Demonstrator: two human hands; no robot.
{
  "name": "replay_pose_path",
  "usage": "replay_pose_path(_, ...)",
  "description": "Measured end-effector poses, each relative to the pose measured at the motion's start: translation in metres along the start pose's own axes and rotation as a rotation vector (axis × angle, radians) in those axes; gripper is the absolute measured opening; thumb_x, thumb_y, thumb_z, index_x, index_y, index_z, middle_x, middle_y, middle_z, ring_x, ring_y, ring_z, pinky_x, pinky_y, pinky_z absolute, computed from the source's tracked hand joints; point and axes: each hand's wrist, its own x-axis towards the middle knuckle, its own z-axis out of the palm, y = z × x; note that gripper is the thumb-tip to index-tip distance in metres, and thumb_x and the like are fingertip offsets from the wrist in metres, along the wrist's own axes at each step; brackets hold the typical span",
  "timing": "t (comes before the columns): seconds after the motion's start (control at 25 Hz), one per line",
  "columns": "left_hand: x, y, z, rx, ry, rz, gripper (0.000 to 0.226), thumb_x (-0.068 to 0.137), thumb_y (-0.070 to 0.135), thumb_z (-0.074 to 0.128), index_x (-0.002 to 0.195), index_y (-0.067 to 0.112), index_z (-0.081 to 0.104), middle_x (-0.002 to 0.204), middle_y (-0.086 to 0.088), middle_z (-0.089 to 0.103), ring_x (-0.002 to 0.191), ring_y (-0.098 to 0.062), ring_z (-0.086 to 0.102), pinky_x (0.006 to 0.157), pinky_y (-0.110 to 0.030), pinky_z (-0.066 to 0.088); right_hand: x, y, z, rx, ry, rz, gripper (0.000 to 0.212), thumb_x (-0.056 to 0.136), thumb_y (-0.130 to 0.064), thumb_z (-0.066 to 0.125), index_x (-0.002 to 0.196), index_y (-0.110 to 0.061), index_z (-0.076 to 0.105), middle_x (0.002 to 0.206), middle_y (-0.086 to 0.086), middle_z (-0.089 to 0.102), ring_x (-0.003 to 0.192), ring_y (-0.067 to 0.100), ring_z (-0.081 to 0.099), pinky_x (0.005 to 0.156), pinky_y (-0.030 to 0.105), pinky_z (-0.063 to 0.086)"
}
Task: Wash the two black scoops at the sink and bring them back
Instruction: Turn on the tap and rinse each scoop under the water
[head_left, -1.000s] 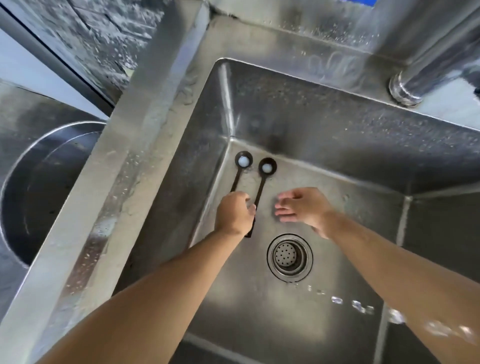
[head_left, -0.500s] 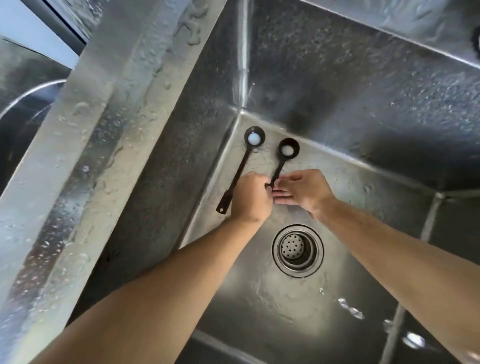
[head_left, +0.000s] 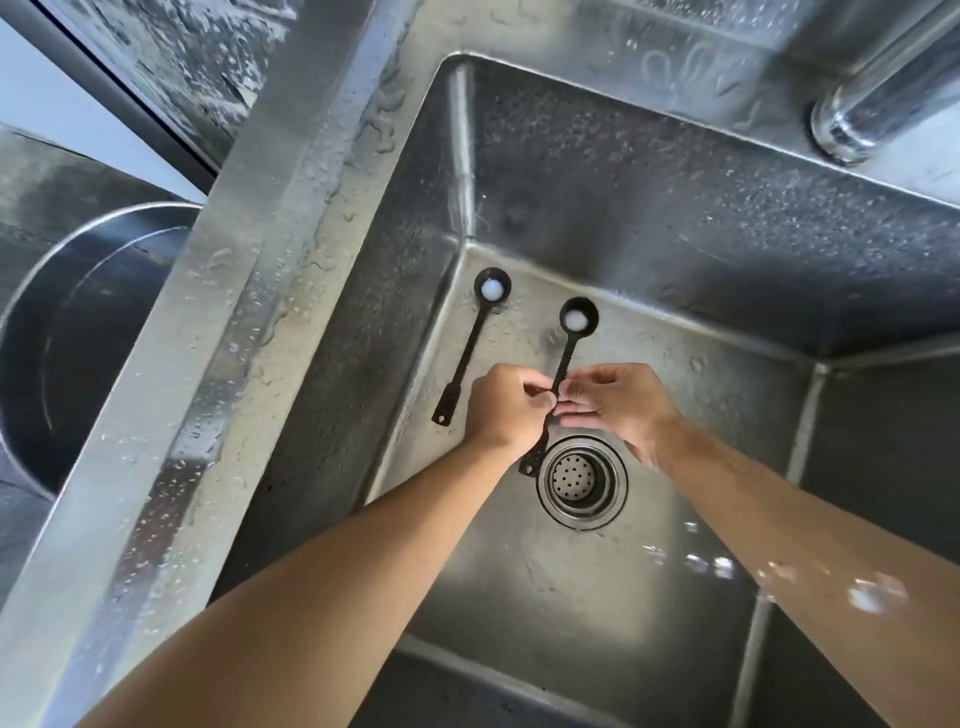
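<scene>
Left hand (head_left: 501, 410) and right hand (head_left: 618, 402) both pinch one long-handled black plastic scoop (head_left: 563, 358); the second black scoop (head_left: 470, 348) lies free in the stainless steel sink (head_left: 675, 218).

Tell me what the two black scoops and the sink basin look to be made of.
The two long-handled black scoops, left and right: probably matte moulded plastic, since they are thin, dull and show no glint, though coated metal is possible. The square grey sink basin: stainless steel with a brushed finish, given its streaky reflections, bright folded seams and beaded water drops.
</scene>
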Motion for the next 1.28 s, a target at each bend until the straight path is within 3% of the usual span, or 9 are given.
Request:
replay_pose_path(0.24,-0.056,0.033,-0.001,-0.340,-0.129,-0.163,0.022,0.084,0.004,0.074,0.105,0.008,0.077,0.093,-0.014,0.078,0.079,-0.032,0.077,0.071,-0.047,0.065,-0.059,0.011,-0.022,0.133,0.013,-0.013,0.014,0.091,-0.004,0.071,0.104,0.000,0.075,0.090,0.017,0.078,0.078,0.025,0.076,0.077,0.034,0.061)
replay_pose_path(0.4,-0.094,0.048,-0.002,-0.647,-0.342,-0.143,0.033,0.081,-0.019,0.066,0.102,0.006,0.074,0.079,-0.013,0.075,0.059,-0.023,0.071,0.059,-0.037,0.062,-0.100,0.018,-0.032,0.245,0.012,-0.053,0.022,0.095,-0.005,0.067,0.115,0.003,0.070,0.081,0.009,0.075,0.074,0.022,0.071,0.074,0.035,0.059)
replay_pose_path(0.6,-0.122,0.047,0.003,-0.660,-0.582,-0.162,0.060,0.089,-0.013,0.062,0.133,0.029,0.064,0.092,-0.007,0.074,0.072,-0.029,0.073,0.067,-0.041,0.061,-0.138,0.021,-0.038,0.391,0.083,-0.067,0.028,0.096,-0.007,0.065,0.122,0.004,0.065,0.094,0.020,0.067,0.082,0.032,0.060,0.063,0.035,0.050)
replay_pose_path(0.76,-0.134,0.048,0.013,-0.633,-0.605,-0.158,0.053,0.097,-0.002,0.054,0.124,0.041,0.068,0.079,0.001,0.065,0.055,-0.019,0.054,0.050,-0.027,0.042,-0.159,0.025,-0.027,0.589,0.001,-0.079,0.029,0.104,-0.009,0.048,0.128,-0.006,0.063,0.111,0.020,0.073,0.077,0.026,0.069,0.064,0.034,0.054)
replay_pose_path(0.92,-0.150,0.051,0.016,-0.627,-0.532,-0.128,0.051,0.106,0.005,0.035,0.096,0.038,0.073,0.068,-0.005,0.057,0.050,-0.015,0.040,0.047,-0.024,0.027,-0.172,0.038,-0.018,0.594,0.081,-0.086,0.030,0.107,-0.010,0.042,0.130,-0.009,0.062,0.078,0.009,0.073,0.042,0.015,0.057,0.045,0.031,0.048)
replay_pose_path(1.0,-0.154,0.052,0.013,-0.616,-0.547,-0.117,0.052,0.102,-0.004,0.030,0.106,0.026,0.071,0.072,-0.012,0.055,0.054,-0.018,0.041,0.051,-0.029,0.025,-0.174,0.042,-0.013,0.568,0.154,-0.074,0.025,0.107,-0.016,0.045,0.122,-0.006,0.063,0.076,0.017,0.071,0.037,0.025,0.051,0.037,0.033,0.045)
replay_pose_path(1.12,-0.160,0.052,0.004,-0.647,-0.703,-0.115,0.063,0.086,-0.025,0.023,0.123,0.010,0.062,0.086,-0.015,0.057,0.065,-0.022,0.050,0.057,-0.032,0.039,-0.180,0.046,-0.008,0.578,0.223,-0.058,0.022,0.106,-0.023,0.049,0.102,-0.009,0.065,0.092,0.036,0.069,0.044,0.029,0.048,0.034,0.029,0.040)
replay_pose_path(1.2,-0.164,0.054,-0.004,-0.721,-0.820,-0.133,0.067,0.084,-0.029,0.024,0.123,0.010,0.063,0.089,-0.013,0.066,0.074,-0.024,0.062,0.070,-0.034,0.054,-0.184,0.044,-0.008,0.604,0.267,-0.071,0.022,0.105,-0.027,0.051,0.098,-0.010,0.064,0.097,0.023,0.077,0.055,0.034,0.057,0.035,0.026,0.040)
replay_pose_path(1.28,-0.167,0.055,-0.008,-0.715,-0.818,-0.133,0.052,0.092,-0.024,0.028,0.125,0.000,0.061,0.087,-0.015,0.069,0.072,-0.027,0.067,0.074,-0.038,0.060,-0.185,0.038,-0.007,0.609,0.320,-0.095,0.020,0.104,-0.029,0.053,0.101,-0.011,0.062,0.096,0.010,0.081,0.066,0.036,0.071,0.048,0.035,0.055)
